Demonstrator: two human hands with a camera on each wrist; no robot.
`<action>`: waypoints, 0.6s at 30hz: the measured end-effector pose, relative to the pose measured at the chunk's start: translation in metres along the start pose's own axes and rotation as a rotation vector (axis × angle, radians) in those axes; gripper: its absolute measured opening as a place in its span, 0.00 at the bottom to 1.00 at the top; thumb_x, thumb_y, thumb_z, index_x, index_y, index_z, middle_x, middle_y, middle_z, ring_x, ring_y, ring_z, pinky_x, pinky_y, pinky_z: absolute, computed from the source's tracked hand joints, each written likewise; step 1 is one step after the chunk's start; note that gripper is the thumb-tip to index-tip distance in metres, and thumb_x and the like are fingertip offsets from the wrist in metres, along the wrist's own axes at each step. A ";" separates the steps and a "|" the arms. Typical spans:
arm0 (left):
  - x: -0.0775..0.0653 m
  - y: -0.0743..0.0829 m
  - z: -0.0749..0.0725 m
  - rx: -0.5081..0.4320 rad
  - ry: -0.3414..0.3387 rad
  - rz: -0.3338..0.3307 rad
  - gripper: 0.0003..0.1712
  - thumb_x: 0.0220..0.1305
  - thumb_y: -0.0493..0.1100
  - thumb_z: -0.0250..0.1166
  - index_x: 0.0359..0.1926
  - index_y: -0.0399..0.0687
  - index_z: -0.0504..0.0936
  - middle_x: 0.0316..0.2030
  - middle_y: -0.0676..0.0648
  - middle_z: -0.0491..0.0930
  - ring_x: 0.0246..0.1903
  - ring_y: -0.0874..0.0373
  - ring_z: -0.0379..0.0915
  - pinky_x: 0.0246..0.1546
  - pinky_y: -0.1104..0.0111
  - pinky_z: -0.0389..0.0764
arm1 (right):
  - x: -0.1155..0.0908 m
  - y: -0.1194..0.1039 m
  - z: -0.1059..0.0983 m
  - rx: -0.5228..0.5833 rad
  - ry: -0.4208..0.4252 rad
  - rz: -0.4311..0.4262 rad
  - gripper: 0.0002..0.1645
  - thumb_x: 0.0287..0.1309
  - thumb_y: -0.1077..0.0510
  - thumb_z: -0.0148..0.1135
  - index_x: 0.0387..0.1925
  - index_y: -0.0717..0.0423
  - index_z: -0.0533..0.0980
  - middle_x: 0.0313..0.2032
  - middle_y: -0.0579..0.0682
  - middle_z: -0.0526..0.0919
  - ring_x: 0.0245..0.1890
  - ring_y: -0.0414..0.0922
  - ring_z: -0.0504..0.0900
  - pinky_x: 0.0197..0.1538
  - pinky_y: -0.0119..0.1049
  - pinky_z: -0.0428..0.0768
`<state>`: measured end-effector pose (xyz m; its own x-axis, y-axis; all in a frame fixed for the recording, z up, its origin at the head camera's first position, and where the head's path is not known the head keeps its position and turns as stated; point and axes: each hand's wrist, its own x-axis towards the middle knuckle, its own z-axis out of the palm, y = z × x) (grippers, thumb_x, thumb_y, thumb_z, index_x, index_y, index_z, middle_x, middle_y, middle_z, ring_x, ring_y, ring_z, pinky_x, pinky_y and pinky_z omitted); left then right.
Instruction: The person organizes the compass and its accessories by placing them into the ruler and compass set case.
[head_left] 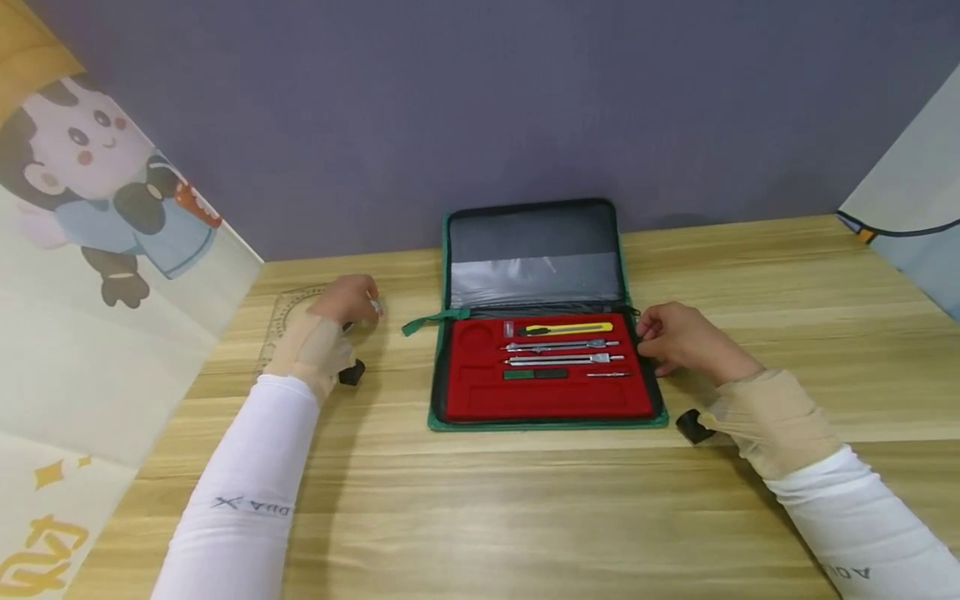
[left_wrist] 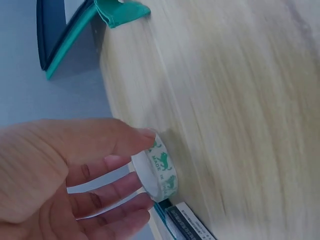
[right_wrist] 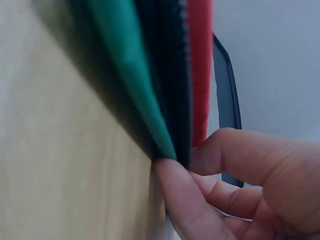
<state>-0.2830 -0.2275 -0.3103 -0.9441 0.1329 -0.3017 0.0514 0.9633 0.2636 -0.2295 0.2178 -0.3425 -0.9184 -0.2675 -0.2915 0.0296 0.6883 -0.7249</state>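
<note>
Thumb and fingers of my left hand point(head_left: 347, 302) pinch a small white disc with green print point(left_wrist: 164, 167) on its rim, close over the table left of the case. A green zip case point(head_left: 547, 423) lies open, its dark lid point(head_left: 528, 229) leaning back. Its red tray point(head_left: 555, 402) holds a yellow utility knife point(head_left: 573, 328), two silver compasses point(head_left: 562, 360), a green-and-black block point(head_left: 534, 374) and a short metal piece point(head_left: 607, 374). A round recess point(head_left: 474, 340) and a long slot sit bare. My right hand point(head_left: 686, 337) pinches the case's right edge between thumb and fingers.
A clear protractor plate point(head_left: 279, 325) lies under and beside the left forearm. Near the left hand is a small box with a barcode label point(left_wrist: 187, 222). A green strap point(head_left: 427, 322) sticks out from the case's left side. A grey partition point(head_left: 375, 125) stands behind the table.
</note>
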 end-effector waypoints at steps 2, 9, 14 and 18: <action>-0.001 0.002 0.000 0.005 0.015 0.022 0.23 0.58 0.40 0.61 0.53 0.31 0.72 0.54 0.32 0.72 0.49 0.40 0.70 0.49 0.50 0.72 | 0.000 -0.001 -0.001 -0.003 -0.001 -0.001 0.14 0.50 0.70 0.56 0.40 0.73 0.67 0.33 0.58 0.70 0.25 0.43 0.74 0.27 0.39 0.82; -0.008 0.019 0.000 0.024 0.039 0.102 0.24 0.55 0.39 0.64 0.52 0.32 0.73 0.51 0.32 0.75 0.48 0.41 0.71 0.49 0.50 0.72 | -0.001 0.001 -0.002 -0.010 -0.001 0.000 0.13 0.51 0.70 0.56 0.39 0.72 0.67 0.32 0.58 0.70 0.24 0.44 0.74 0.27 0.40 0.82; -0.011 0.034 -0.001 0.026 0.043 0.133 0.24 0.54 0.39 0.66 0.51 0.34 0.74 0.52 0.33 0.74 0.50 0.41 0.70 0.49 0.50 0.72 | -0.001 0.001 -0.002 -0.016 -0.007 0.012 0.13 0.52 0.70 0.56 0.40 0.71 0.67 0.32 0.58 0.70 0.24 0.44 0.75 0.27 0.39 0.82; -0.016 0.050 -0.003 0.033 0.046 0.171 0.22 0.53 0.39 0.66 0.49 0.35 0.74 0.51 0.34 0.74 0.51 0.41 0.70 0.48 0.51 0.72 | 0.000 -0.002 -0.002 -0.014 -0.006 0.002 0.12 0.52 0.70 0.56 0.39 0.71 0.67 0.32 0.57 0.70 0.24 0.44 0.74 0.27 0.39 0.82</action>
<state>-0.2664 -0.1825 -0.2901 -0.9345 0.2854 -0.2128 0.2223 0.9347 0.2774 -0.2302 0.2183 -0.3399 -0.9159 -0.2700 -0.2970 0.0263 0.6980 -0.7156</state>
